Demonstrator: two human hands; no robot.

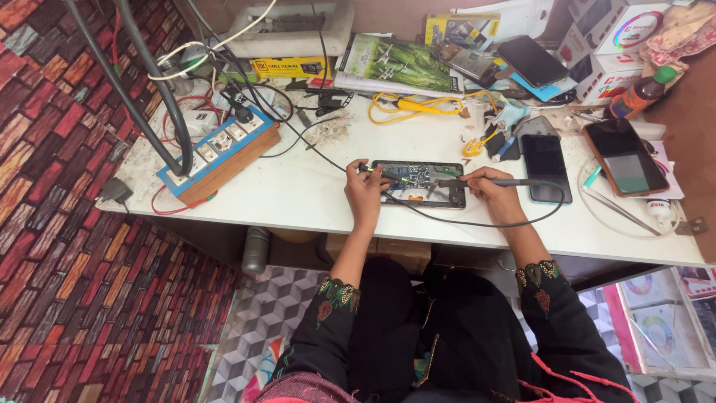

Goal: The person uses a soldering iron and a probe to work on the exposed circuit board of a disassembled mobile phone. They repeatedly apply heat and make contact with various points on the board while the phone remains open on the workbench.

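An opened phone (418, 183) with its back cover off lies on the white workbench (298, 194), showing its circuit board. My left hand (363, 189) rests at the phone's left end and grips a thin dark tool (386, 176) that points onto the board. My right hand (488, 192) sits at the phone's right end and holds a grey soldering iron (485, 181) by its handle, tip aimed left at the board. The iron's black cable (522, 218) loops along the bench in front of the phone.
A blue-and-wood power strip (220, 153) lies at the left with thick cables (149, 82) rising from it. Two phones (546, 166) (625, 157) lie to the right, a yellow soldering iron (410, 105) and boxes at the back. A brown bottle (638, 95) stands far right.
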